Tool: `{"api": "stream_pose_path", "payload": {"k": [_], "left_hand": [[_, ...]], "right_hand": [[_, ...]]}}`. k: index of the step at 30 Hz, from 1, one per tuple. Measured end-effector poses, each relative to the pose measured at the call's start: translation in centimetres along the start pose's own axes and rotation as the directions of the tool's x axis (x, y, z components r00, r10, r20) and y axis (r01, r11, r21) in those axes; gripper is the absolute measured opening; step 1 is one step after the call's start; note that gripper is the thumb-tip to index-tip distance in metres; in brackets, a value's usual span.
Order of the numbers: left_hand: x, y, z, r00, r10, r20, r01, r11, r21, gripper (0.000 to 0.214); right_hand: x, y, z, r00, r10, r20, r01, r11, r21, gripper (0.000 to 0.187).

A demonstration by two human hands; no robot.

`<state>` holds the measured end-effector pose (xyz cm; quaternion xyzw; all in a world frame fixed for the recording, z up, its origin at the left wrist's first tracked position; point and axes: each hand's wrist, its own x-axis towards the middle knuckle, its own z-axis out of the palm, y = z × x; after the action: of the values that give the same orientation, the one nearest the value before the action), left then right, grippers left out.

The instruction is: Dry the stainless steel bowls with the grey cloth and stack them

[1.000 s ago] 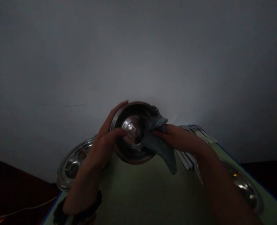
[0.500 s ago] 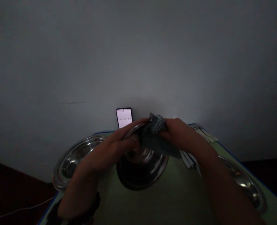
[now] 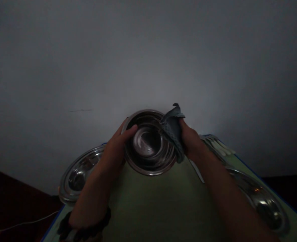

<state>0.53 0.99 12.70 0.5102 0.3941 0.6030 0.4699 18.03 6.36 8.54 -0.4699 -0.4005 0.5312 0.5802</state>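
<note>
Both hands gripped the steel bowl point(image 3: 148, 148) from opposite sides. The left hand point(image 3: 114, 149) was closed on the left rim, with the thumb hooked inside the bowl and the fingers behind it. The right hand point(image 3: 191, 143) was closed on a grey-blue cloth point(image 3: 172, 129) and pressed it against the right rim.

Behind the grip stood a plain pale wall point(image 3: 148, 50). Below the grip and nearer the person lay the green table point(image 3: 150, 208), which had a blue edge. One large steel plate point(image 3: 79, 174) lay to the left of the left forearm. A second steel plate point(image 3: 261, 198) lay to the right of the right forearm, which partly hid it. A row of cutlery point(image 3: 217, 144) lay just right of the right hand, its near ends covered by the wrist. A dark band point(image 3: 86, 228) circled the left wrist.

The bowl was tipped on edge, mouth toward the person and base toward the wall. Being round, it had no long axis; its centre line ran from the person to the wall. Its lower rim sat close over the far end of the table, and contact could not be determined. The cloth draped over the right rim with its long axis running top to bottom.
</note>
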Motion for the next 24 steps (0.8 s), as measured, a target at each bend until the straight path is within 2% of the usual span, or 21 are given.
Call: {"api": "stream_pose_path", "payload": {"k": [2, 4, 5, 8, 12, 18, 22, 24], "left_hand": [[-0.1, 0.0, 0.1, 1.0, 0.008, 0.006, -0.008, 1.0, 0.01, 0.04], [-0.1, 0.1, 0.0, 1.0, 0.019, 0.002, -0.019, 1.0, 0.013, 0.038], [-0.1, 0.1, -0.1, 1.0, 0.022, -0.013, -0.022, 1.0, 0.015, 0.037], [0.1, 0.4, -0.6, 0.996, 0.018, -0.083, -0.016, 1.0, 0.024, 0.034], [0.7, 0.7, -1.6, 0.992, 0.006, -0.123, 0.003, 0.997, 0.076, 0.033], [1.6, -0.3, -2.6, 0.992, -0.013, -0.122, 0.033, 0.986, 0.164, 0.041], [1.8, -1.0, -2.3, 0.992, -0.01, -0.127, 0.033, 0.983, 0.18, 0.042], [1.8, -1.2, -2.1, 0.989, 0.008, -0.144, 0.02, 0.981, 0.193, 0.041]], "right_hand": [[0.0, 0.6, 0.8, 0.974, 0.115, 0.194, -0.159, 0.96, 0.232, 0.043], [0.0, 1.1, 1.5, 0.927, 0.124, 0.353, -0.267, 0.88, 0.393, 0.042], [0.1, 1.3, 1.7, 0.913, 0.131, 0.386, -0.31, 0.839, 0.447, 0.042], [0.6, 1.8, 1.7, 0.916, 0.12, 0.383, -0.339, 0.743, 0.577, 0.043], [1.0, 1.6, 1.0, 0.943, -0.013, 0.332, -0.238, 0.673, 0.701, 0.038], [0.1, 0.5, 0.6, 0.96, 0.021, 0.28, -0.237, 0.597, 0.766, 0.044], [-0.2, 0.6, 1.2, 0.948, 0.015, 0.317, -0.26, 0.61, 0.748, 0.042], [0.1, 0.7, 1.4, 0.956, -0.001, 0.292, -0.226, 0.63, 0.743, 0.041]]}}
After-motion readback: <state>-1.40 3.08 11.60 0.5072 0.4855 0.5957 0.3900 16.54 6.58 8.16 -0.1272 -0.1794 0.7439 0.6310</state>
